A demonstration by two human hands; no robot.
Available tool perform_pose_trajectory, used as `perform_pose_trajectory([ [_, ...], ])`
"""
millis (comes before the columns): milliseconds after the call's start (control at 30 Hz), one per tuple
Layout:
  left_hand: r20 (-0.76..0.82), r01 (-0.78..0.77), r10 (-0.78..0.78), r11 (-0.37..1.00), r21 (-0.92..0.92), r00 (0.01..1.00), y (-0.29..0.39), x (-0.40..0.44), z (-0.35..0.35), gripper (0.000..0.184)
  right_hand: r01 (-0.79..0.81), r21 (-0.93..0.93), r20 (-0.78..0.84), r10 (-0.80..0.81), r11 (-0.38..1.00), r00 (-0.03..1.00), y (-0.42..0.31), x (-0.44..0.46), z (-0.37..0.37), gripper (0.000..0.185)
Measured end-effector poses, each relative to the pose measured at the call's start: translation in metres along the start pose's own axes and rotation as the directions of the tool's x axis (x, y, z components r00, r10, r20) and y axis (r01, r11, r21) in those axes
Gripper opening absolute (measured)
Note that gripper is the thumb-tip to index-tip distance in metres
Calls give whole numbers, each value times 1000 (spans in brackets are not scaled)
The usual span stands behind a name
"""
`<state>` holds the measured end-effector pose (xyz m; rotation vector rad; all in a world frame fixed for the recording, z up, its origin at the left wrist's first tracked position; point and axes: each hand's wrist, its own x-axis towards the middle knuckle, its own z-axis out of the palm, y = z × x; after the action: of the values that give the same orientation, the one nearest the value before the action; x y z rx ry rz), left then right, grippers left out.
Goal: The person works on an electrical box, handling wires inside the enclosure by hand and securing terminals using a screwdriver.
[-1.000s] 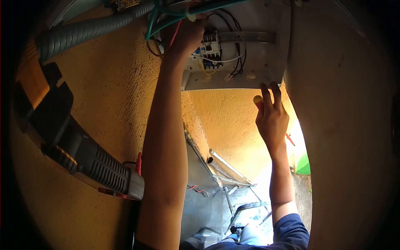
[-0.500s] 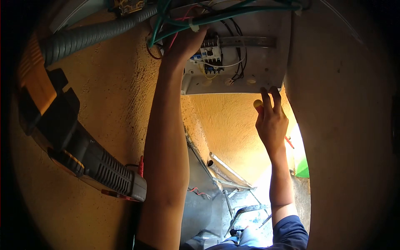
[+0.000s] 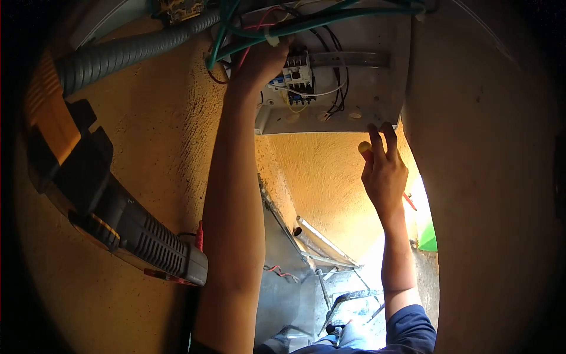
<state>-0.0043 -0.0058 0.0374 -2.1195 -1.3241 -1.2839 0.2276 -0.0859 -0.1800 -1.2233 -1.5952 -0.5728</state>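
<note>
My left hand [image 3: 263, 64] reaches up into a grey electrical box [image 3: 377, 97], behind green wires [image 3: 306, 26]. Its fingers are hidden, so what they grip cannot be made out. Beside it sits a white-and-black contactor [image 3: 299, 74] with a white wire and black wires [image 3: 339, 76] around it. My right hand [image 3: 386, 171] is at the box's lower edge, two fingers stretched up to it. Against its palm and thumb rests what looks like a screwdriver with a rounded yellow end [image 3: 365, 147]. A thin red pointed piece [image 3: 410, 202] shows past the wrist, perhaps part of it.
At left hangs a black-and-orange clamp meter [image 3: 138, 221], with a red probe [image 3: 199, 236] near my forearm. Grey corrugated conduit [image 3: 141, 48] crosses the upper left. Below are a metal sheet [image 3: 283, 248], a metal frame [image 3: 348, 301] and a green object [image 3: 428, 239]. A grey panel [image 3: 489, 177] flanks the right.
My left forearm has shifted very slightly to the left, and the green wires beside it have moved a little with it. My right hand stays in place.
</note>
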Motion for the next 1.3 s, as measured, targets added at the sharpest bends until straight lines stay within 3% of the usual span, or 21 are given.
perform_pose_trajectory([
  [67, -149, -2, 15, 996, 91, 989, -2, -3, 11, 19, -1, 10, -7, 1, 1000, 1000, 0, 0, 0, 43],
  [100, -149, -2, 15, 996, 90, 989, -6, -3, 15, 19, -1, 8, -3, 1, 1000, 1000, 1, -1, 1, 43],
  [167, -188, 28, -32, 999, -27, 982, -8, -1, 16, 17, 0, 6, 0, 0, 1000, 1000, 1, 0, 0, 43],
  [267, -47, 76, -82, 991, -110, 996, -4, -3, 3, 19, 5, 13, 10, -5, 1000, 1000, 1, 0, -2, 43],
  [300, -50, -11, 8, 998, -59, 999, -3, -2, -1, 19, 2, 15, 7, -3, 1000, 1000, 1, 0, -1, 43],
  [400, -114, -87, 79, 994, -69, 990, -6, -4, 0, 25, -2, 15, 4, 2, 1000, 1000, 0, 0, -1, 43],
  [500, -94, -20, 6, 989, -149, 996, -7, -3, 1, 17, -7, 16, 1, 7, 1000, 1000, 0, 0, -1, 43],
  [733, -76, -26, 19, 995, -100, 997, 0, -5, 1, 25, 7, 5, -12, -7, 1000, 1000, 0, 0, -1, 43],
  [900, -191, -208, 196, 977, -44, 962, -3, -2, 2, 25, 2, 7, 10, -2, 1000, 1000, -1, 1, -4, 42],
  [933, -191, -207, 196, 977, -44, 962, -6, -2, 3, 25, 8, 12, 6, -8, 1000, 1000, -1, 1, -4, 42],
  [1000, -111, -71, 53, 983, -172, 992, -4, -4, 2, 20, 14, 12, 1, -14, 1000, 1000, 0, 1, -3, 42],
  [1133, -169, -110, 89, 987, -119, 982, 7, -8, -4, 13, 1, 24, 17, -2, 1000, 1000, 1, 0, -3, 41],
  [1300, -76, -86, 79, 992, -95, 994, 10, -3, -11, 16, 4, 12, 27, -4, 1000, 1000, -2, 2, -6, 44],
])
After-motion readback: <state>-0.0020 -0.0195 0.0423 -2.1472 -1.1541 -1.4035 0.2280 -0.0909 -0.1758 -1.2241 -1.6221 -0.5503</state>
